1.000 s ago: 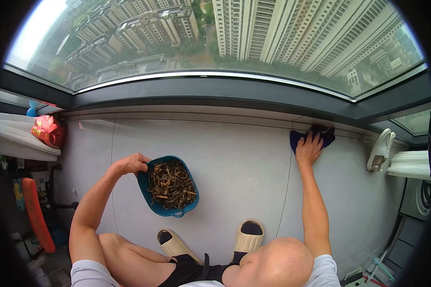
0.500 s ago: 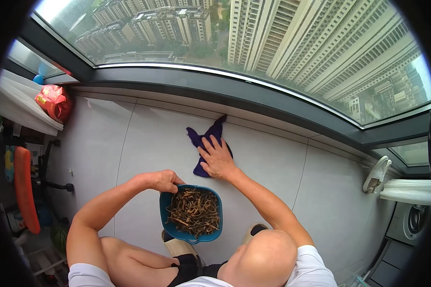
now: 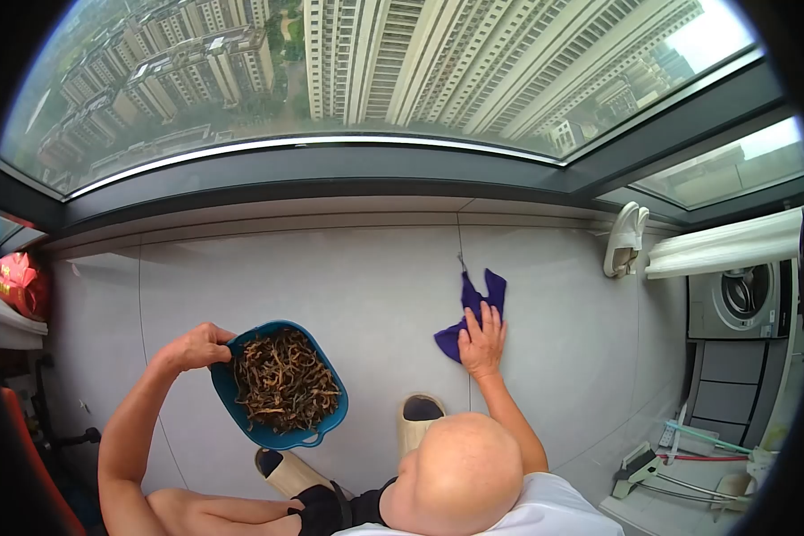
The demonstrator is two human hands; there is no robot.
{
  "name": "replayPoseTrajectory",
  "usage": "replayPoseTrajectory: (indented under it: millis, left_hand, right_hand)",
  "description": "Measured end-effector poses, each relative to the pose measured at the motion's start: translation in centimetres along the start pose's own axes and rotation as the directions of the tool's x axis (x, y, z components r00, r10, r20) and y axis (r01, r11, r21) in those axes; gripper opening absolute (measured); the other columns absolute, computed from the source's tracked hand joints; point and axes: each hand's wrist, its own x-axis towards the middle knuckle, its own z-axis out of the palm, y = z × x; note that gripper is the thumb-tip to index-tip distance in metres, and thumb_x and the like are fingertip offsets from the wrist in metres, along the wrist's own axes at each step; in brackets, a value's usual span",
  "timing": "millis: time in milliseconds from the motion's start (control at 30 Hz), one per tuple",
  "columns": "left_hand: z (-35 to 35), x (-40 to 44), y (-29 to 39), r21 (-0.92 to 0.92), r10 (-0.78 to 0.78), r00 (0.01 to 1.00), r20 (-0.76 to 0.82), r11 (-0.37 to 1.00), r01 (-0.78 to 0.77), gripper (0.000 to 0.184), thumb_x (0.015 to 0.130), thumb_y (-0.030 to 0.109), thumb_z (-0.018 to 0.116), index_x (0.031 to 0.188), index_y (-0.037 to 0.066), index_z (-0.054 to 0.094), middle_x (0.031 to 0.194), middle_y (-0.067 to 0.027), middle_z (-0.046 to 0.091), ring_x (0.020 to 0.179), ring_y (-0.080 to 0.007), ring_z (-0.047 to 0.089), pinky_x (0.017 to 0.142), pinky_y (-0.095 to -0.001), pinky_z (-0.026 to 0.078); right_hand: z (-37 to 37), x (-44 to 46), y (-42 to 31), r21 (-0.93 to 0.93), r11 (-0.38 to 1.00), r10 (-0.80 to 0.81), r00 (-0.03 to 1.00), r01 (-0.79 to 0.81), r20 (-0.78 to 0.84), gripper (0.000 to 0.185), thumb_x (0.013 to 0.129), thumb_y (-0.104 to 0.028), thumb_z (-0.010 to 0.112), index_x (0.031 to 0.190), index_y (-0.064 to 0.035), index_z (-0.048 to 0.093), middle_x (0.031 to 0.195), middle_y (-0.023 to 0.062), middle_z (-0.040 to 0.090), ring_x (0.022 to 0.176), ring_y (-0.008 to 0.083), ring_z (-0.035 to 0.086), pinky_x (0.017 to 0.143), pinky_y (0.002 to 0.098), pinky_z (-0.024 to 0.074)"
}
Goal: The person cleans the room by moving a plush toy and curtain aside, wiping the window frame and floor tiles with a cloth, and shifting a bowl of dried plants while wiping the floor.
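My left hand (image 3: 199, 346) is closed on the rim of a blue plastic basin (image 3: 226, 390), held up over the floor at the left. Dried brown strips (image 3: 286, 380), looking like a dried vegetable, fill the basin. On the right, my right hand (image 3: 483, 343) lies on a purple cloth (image 3: 489, 290) with its fingers stretched out, pressing it to the floor. Part of the cloth is hidden under the fingers.
Grey floor tiles (image 3: 366, 295) run up to a large window. White shoes (image 3: 625, 239) lean at the right wall, near a washing machine (image 3: 741, 299). Mops (image 3: 639, 469) lie at lower right. A red bag (image 3: 22, 284) sits at far left.
The view has swung to the right. My right hand and the purple cloth have slid rightward across the floor, away from the basin. My left hand still grips the basin.
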Motion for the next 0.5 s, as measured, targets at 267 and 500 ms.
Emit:
replayPoseTrajectory:
  millis: [267, 500]
  left_hand:
    - [2.0, 5.2, 5.7, -0.263, 0.113, 0.988, -0.101, 0.955, -0.137, 0.036, 0.079, 0.006, 0.056, 0.107, -0.009, 0.073, 0.089, -0.0163, 0.073, 0.075, -0.0234, 0.071, 0.069, -0.0383, 0.063]
    - [10.1, 13.9, 16.6, -0.417, 0.209, 0.967, -0.144, 0.874, -0.251, 0.034, 0.085, 0.005, 0.054, 0.111, -0.012, 0.068, 0.097, -0.0205, 0.072, 0.081, -0.0279, 0.073, 0.071, -0.0415, 0.065]
  right_hand:
    - [-0.9, -14.5, 12.5, -0.159, 0.672, 0.707, 0.690, -0.724, -0.153, 0.050, 0.097, -0.030, 0.051, 0.145, -0.0142, 0.053, 0.154, 0.0195, 0.040, 0.139, 0.0419, 0.038, 0.113, 0.0589, 0.0318]
    - [-0.5, -15.4, 10.4, -0.191, 0.619, 0.738, 0.648, -0.761, -0.189, 0.051, 0.094, -0.028, 0.054, 0.142, -0.0117, 0.055, 0.153, 0.0208, 0.041, 0.137, 0.0440, 0.040, 0.111, 0.0590, 0.0331]
